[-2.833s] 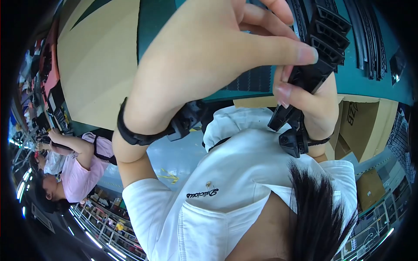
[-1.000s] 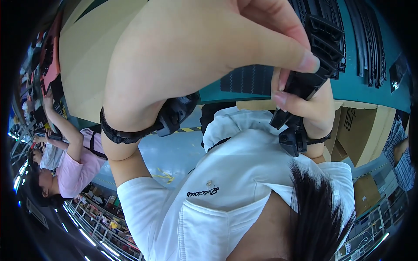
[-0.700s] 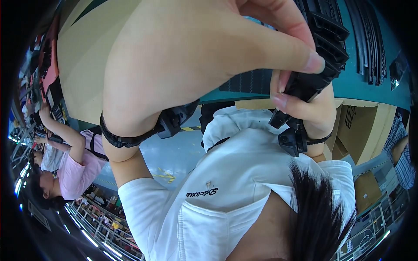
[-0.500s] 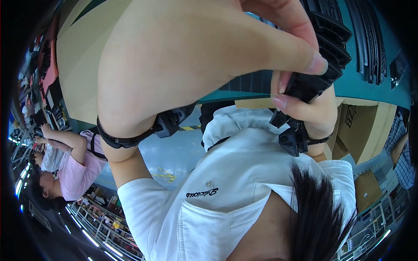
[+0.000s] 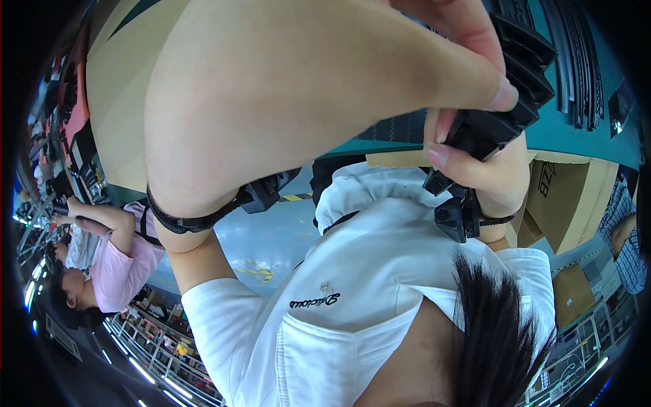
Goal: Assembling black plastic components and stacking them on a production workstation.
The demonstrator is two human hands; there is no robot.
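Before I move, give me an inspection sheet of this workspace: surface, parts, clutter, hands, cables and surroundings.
Surface: green table, partly hidden by the arms.
Job's things: black ribbed part, held tilted between both hands.
Clutter: long black strips lying on the table at right.
Hands: left hand pinches the part; right hand grips its lower portion.
Cables: thin pale curl at lower right, possibly a cord; too small to confirm.
Surroundings: open cardboard box at right; co-worker in pink at left; checked sleeve at far right.
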